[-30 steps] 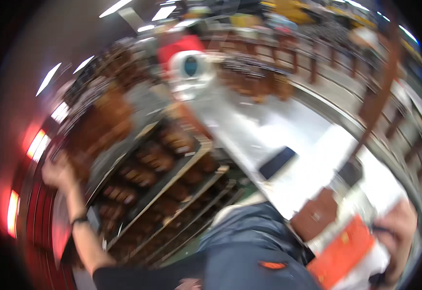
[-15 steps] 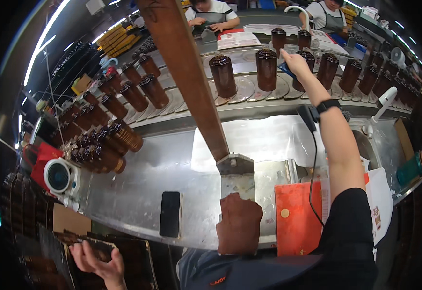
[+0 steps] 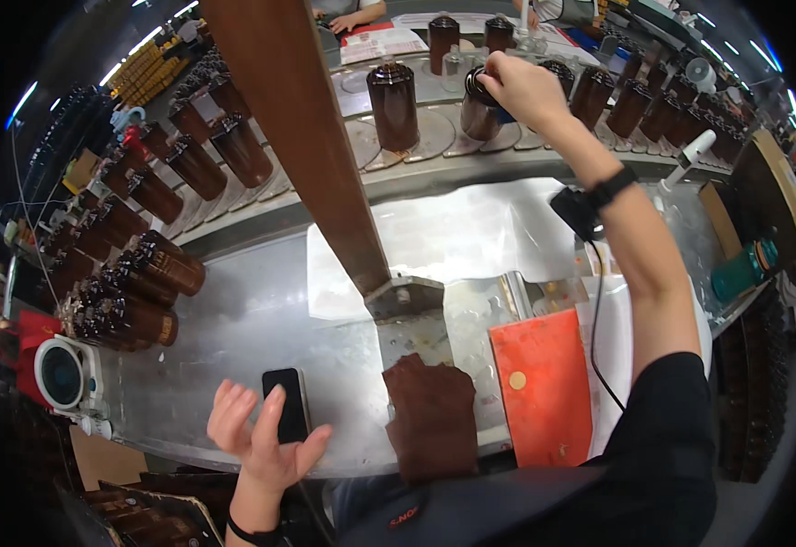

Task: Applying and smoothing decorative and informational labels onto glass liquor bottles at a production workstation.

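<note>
On the far conveyor, the thumb and fingers of my right hand (image 3: pixel 527 89) close around the top of a dark brown glass bottle (image 3: pixel 483 122). Part of that bottle's top is hidden by my fingers, and something blue shows under the hand. Another brown bottle (image 3: pixel 392 108) stands upright to its left, apart from my hand. My left hand (image 3: pixel 266 439) hovers over the near edge of the metal bench, fingers spread and holding nothing. Just beyond it lies a black phone (image 3: pixel 287 401), partly covered by the fingers in this view.
A brown post (image 3: pixel 298 137) rises from the bench, dividing the conveyor view. Several brown bottles (image 3: pixel 147 283) cluster at left by a white fan (image 3: pixel 61 374). A brown cloth (image 3: pixel 430 415), an orange folder (image 3: pixel 544 387) and a black cable (image 3: pixel 596 337) lie near me. A teal bottle (image 3: pixel 743 271) stands right.
My left hand has come up from the lower left to beside the phone. My right hand has shifted left along the row onto another bottle's top. The whole view has turned slightly.
</note>
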Action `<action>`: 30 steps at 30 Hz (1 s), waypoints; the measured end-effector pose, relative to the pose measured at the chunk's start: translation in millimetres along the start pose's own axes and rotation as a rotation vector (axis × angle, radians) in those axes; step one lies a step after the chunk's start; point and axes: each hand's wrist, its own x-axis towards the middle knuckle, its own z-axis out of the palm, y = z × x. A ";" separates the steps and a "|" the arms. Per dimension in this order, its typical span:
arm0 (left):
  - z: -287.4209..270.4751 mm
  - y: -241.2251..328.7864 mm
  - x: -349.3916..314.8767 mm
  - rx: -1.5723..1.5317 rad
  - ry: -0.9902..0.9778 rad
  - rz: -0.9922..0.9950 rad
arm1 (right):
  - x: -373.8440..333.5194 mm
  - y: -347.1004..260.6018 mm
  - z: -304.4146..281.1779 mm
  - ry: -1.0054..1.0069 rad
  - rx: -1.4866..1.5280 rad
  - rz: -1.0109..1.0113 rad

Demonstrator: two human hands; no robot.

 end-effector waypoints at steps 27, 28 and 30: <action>79.5 64.7 8.0 -1.825 -0.290 -1.153 | -207.3 125.8 15.5 -0.846 0.595 0.722; 80.9 63.5 6.6 -1.851 -0.299 -1.146 | -211.3 127.0 22.8 -0.832 0.666 0.795; 82.1 65.0 5.1 -1.869 -0.290 -1.159 | -203.4 99.3 24.7 -0.875 0.610 0.832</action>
